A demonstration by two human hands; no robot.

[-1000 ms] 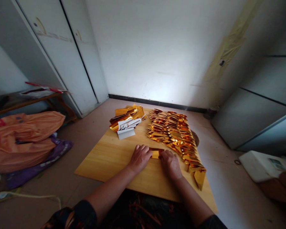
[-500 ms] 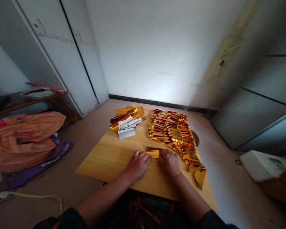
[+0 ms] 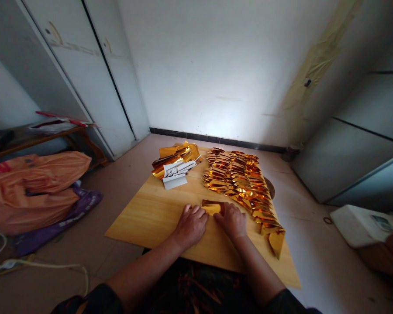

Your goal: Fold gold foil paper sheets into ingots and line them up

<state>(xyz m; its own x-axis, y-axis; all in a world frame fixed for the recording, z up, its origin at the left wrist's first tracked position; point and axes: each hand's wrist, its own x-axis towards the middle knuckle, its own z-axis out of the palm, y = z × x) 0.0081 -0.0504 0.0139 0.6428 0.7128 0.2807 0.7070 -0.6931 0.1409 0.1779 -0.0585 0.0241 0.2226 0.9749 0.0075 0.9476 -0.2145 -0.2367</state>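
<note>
A small sheet of gold foil paper [image 3: 212, 208] lies on the wooden board [image 3: 140, 213] between my hands. My left hand [image 3: 192, 224] is closed at the sheet's left edge, its fingers curled down onto it. At the right edge, the fingers of my right hand [image 3: 232, 220] pinch the same sheet, with the thumb along its near side. Rows of folded gold foil pieces [image 3: 239, 179] stand packed at the right of the board. Farther back on the left rests a loose pile of gold foil sheets [image 3: 180, 152], with folded white paper [image 3: 176, 174] in front of it.
An orange bag [image 3: 36, 179] and a purple bag [image 3: 59, 222] lie on the floor at left, near a pale cable [image 3: 52, 264]. Cabinets [image 3: 85, 65] stand behind them. On the right are a white box [image 3: 356, 224] and a grey fridge-like unit [image 3: 350, 144].
My right thumb and fingers have shifted slightly left along the foil sheet. My left hand stays almost in place. The whole view has tilted a little.
</note>
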